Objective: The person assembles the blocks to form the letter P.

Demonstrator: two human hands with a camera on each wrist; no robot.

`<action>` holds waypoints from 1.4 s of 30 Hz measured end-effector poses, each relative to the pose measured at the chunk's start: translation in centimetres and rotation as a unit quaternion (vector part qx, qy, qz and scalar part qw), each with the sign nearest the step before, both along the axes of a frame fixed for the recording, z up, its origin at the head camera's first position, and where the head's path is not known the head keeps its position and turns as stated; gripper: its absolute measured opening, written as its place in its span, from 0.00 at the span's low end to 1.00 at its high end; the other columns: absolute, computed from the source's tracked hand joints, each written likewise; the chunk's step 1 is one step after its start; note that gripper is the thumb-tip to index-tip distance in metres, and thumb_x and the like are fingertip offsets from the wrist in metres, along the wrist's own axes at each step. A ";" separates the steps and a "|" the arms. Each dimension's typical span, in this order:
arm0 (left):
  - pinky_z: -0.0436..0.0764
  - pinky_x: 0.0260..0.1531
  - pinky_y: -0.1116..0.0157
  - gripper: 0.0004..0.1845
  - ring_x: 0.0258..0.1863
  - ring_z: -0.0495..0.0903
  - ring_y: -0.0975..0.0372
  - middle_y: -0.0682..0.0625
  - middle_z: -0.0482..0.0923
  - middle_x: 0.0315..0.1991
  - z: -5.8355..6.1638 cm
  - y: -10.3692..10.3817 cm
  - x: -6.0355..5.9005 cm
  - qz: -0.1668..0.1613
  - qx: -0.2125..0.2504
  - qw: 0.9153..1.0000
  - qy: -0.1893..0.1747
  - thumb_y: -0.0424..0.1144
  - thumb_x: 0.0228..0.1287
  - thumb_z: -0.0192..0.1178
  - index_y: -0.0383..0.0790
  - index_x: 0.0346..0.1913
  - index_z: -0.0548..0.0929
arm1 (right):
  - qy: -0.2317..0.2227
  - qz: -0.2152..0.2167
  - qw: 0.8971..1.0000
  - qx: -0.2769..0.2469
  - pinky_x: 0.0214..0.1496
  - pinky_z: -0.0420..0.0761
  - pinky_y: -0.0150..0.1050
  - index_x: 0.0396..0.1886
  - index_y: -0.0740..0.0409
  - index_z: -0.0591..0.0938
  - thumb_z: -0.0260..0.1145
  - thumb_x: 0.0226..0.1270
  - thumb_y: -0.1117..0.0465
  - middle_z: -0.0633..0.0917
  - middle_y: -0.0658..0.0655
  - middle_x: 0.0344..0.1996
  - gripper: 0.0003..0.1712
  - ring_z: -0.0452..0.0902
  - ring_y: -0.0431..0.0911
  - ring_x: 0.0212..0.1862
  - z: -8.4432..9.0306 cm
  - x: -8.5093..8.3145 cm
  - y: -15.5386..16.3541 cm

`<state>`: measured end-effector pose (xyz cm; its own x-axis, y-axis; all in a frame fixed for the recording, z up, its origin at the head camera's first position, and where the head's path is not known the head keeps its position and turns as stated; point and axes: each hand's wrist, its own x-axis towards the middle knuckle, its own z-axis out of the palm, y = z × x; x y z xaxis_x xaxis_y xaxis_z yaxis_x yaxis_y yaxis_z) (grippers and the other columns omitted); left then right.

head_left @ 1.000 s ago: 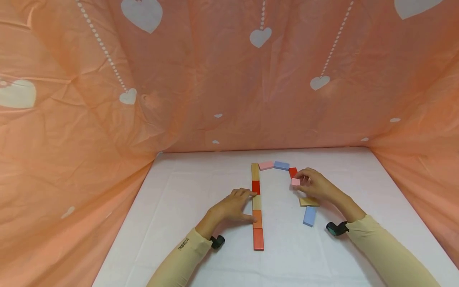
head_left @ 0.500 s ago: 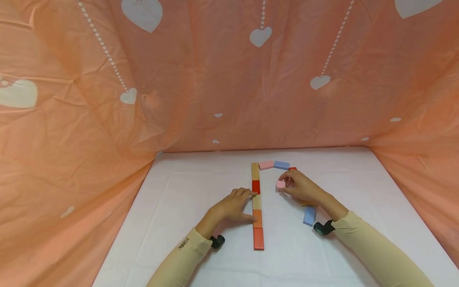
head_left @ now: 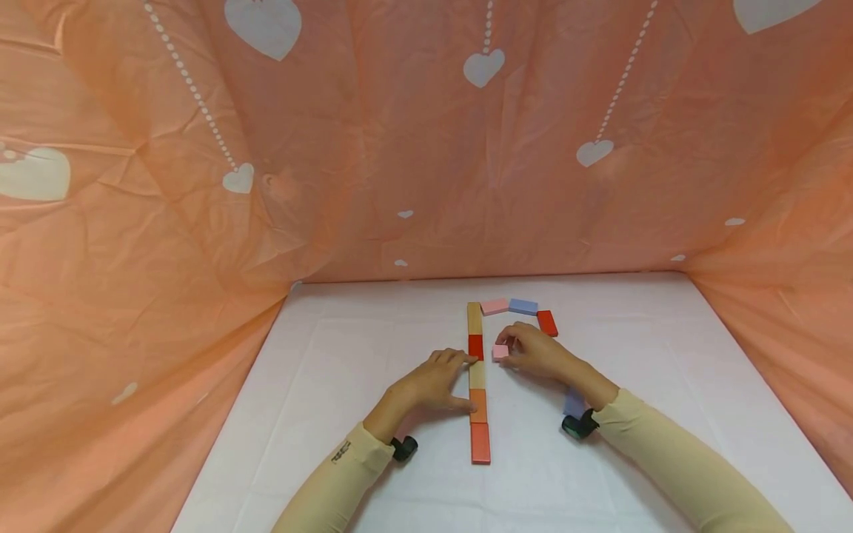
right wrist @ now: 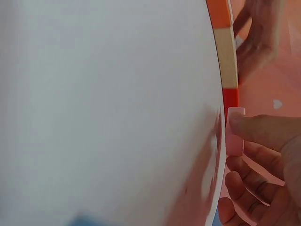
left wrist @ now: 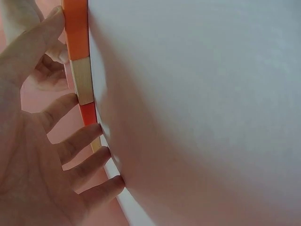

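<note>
A straight column of flat blocks (head_left: 477, 381), coloured wood, red and orange, runs down the middle of the white table (head_left: 333, 370). My left hand (head_left: 436, 383) rests against the column's left side with straight fingers (left wrist: 77, 141) and the thumb on the orange block (left wrist: 75, 28). My right hand (head_left: 529, 353) pinches a small pink block (head_left: 500, 352), seen too in the right wrist view as a pink block (right wrist: 234, 133), just right of the column's red block (head_left: 475, 346). A pink block (head_left: 494, 306), a blue block (head_left: 523, 306) and a red block (head_left: 547, 323) curve off the column's top.
A blue block (head_left: 573, 402) lies half hidden behind my right wrist. Orange cloth with white hearts (head_left: 426, 148) walls the table at the back and both sides. Bare white table lies to the left and near the front edge.
My right hand has carried the small pink block leftward, from beside the loose red block to right next to the column. The left hand has stayed on the column.
</note>
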<state>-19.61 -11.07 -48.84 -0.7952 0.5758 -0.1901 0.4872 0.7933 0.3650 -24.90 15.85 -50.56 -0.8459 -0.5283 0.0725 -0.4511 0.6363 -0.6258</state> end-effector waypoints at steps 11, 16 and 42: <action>0.71 0.75 0.48 0.49 0.76 0.67 0.46 0.42 0.66 0.78 0.1 0.1 0.1 -0.002 0.009 1.000 0.004 0.61 0.62 0.76 0.47 0.81 0.67 | -0.004 0.005 1.000 0.012 0.51 0.82 0.44 0.52 0.59 0.86 0.76 0.68 0.63 0.83 0.52 0.41 0.15 0.76 0.47 0.43 0.1 0.4 -1.5; 0.71 0.75 0.47 0.49 0.76 0.66 0.45 0.42 0.66 0.78 0.1 0.1 0.1 -0.003 0.010 1.000 0.003 0.61 0.62 0.76 0.47 0.81 0.67 | -0.002 0.008 1.000 0.014 0.51 0.82 0.43 0.52 0.58 0.86 0.75 0.68 0.64 0.82 0.52 0.40 0.15 0.76 0.46 0.42 0.1 0.3 -1.6; 0.71 0.75 0.49 0.50 0.76 0.67 0.47 0.43 0.66 0.78 0.0 0.1 -0.1 0.001 0.000 1.000 -0.002 0.62 0.62 0.76 0.48 0.81 0.67 | -0.005 -0.006 1.000 0.006 0.55 0.83 0.47 0.54 0.57 0.85 0.78 0.67 0.61 0.84 0.52 0.44 0.18 0.78 0.49 0.49 0.9 0.8 0.7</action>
